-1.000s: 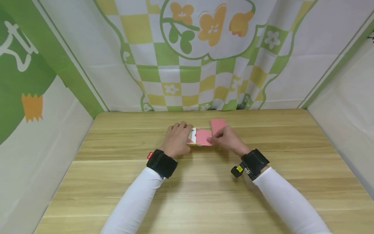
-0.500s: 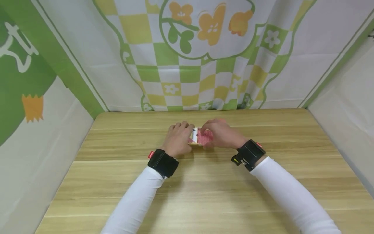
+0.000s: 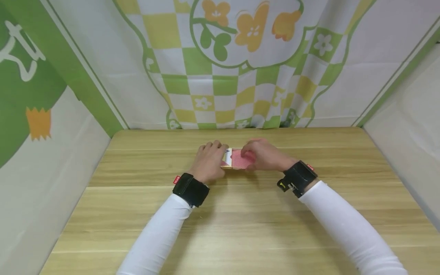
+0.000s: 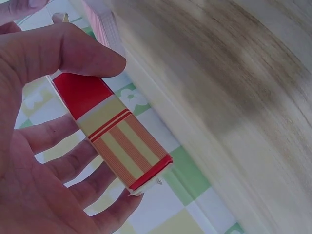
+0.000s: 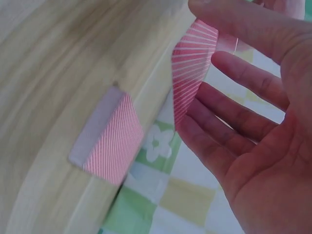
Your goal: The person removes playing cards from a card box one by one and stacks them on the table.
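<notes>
My left hand grips a playing-card box by its edges. In the left wrist view the box's narrow side shows red, cream and thin stripes, with the thumb across one end. A white patch with a letter A shows on the box in the head view. Red-backed playing cards lie in line with the box's right end, and my right hand holds them. In the right wrist view these cards sit between thumb and fingers, the fingertips along their far edge.
A second stack of red-backed cards lies on the wooden table near its far edge; the right hand mostly hides it in the head view. Beyond the edge hangs a green and yellow checked curtain.
My right hand has gone from pinching the cards' right end to reaching over them, covering the second stack, and has since shifted slightly right. The left hand and box stay almost in place.
</notes>
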Action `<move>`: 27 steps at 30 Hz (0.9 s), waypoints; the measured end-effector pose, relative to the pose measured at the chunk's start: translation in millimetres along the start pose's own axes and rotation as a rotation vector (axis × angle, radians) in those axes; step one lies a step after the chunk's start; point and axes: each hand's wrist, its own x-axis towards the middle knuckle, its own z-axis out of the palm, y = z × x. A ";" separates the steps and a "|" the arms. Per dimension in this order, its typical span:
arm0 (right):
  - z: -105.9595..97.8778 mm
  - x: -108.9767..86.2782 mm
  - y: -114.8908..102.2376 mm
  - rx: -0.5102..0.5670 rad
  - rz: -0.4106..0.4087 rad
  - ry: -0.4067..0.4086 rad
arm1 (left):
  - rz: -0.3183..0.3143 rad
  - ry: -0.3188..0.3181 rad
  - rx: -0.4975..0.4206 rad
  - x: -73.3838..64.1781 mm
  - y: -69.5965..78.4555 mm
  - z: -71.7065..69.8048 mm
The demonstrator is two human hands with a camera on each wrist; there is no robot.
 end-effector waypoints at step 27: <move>-8.4 12.9 25.0 -0.153 0.568 0.163 | -0.021 -0.024 -0.005 -1.3 -0.8 1.2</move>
